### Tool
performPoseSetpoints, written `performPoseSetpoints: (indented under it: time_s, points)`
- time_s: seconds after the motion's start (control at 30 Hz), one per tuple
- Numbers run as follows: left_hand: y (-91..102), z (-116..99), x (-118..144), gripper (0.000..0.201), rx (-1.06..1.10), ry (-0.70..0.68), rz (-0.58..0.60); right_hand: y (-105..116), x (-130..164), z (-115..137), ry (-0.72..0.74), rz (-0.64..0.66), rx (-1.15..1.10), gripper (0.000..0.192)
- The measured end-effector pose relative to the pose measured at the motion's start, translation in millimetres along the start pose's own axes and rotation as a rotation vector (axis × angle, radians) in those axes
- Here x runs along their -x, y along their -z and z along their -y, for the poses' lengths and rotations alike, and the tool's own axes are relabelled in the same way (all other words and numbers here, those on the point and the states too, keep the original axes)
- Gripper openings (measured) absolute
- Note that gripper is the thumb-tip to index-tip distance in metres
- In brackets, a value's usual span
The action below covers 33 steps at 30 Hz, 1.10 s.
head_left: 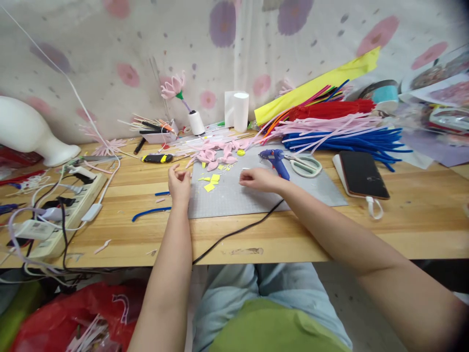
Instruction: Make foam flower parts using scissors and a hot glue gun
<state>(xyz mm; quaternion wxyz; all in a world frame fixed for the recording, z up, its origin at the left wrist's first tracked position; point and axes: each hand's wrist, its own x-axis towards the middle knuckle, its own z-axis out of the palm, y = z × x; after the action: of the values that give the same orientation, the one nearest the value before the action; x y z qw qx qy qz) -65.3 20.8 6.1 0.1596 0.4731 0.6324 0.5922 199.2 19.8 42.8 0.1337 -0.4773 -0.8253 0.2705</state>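
Observation:
My left hand (179,185) is over the left edge of a grey cutting mat (220,203), its fingers loosely curled and apart with nothing visible in them. Near the middle of the mat, my right hand (259,180) is closed, fingertips pressed together; whatever they may hold is hidden. Between the hands lie small yellow squares (209,187). Pink fuzzy petal pieces (207,155) are heaped just behind these, beside a yellow coil (241,152). A blue glue gun (280,166) and scissors (309,165) rest beyond my right hand.
Bundles of blue (340,142), pink and red pipe cleaners lie at the back right. A black phone-like device (362,173) sits at right. A utility knife (157,158), a pink flower (174,88) and a power strip (69,215) are leftward. A black cord (238,231) crosses the front.

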Motion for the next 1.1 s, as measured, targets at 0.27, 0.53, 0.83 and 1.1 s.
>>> performPoseSetpoints:
  time_s: [0.27,0.53,0.83,1.1]
  points:
    - [-6.6,-1.9,2.3,0.034,0.107,0.016,-0.022,-47.4,-57.1,38.4,0.038,-0.240,-0.202,0.022]
    - [-6.2,-6.2,1.0,0.029,0.177,0.200,-0.081,-66.0,-81.2,57.1,0.055,-0.294,-0.150,0.022]
    - [-3.0,3.0,-3.1,0.035,0.077,0.062,-0.150,-82.2,-94.8,67.0,0.226,-0.309,0.126,0.032]
    - [-4.6,8.8,-5.1,0.040,0.087,0.126,-0.104,-56.9,-100.3,62.9,-0.067,-0.235,-0.798,0.021]
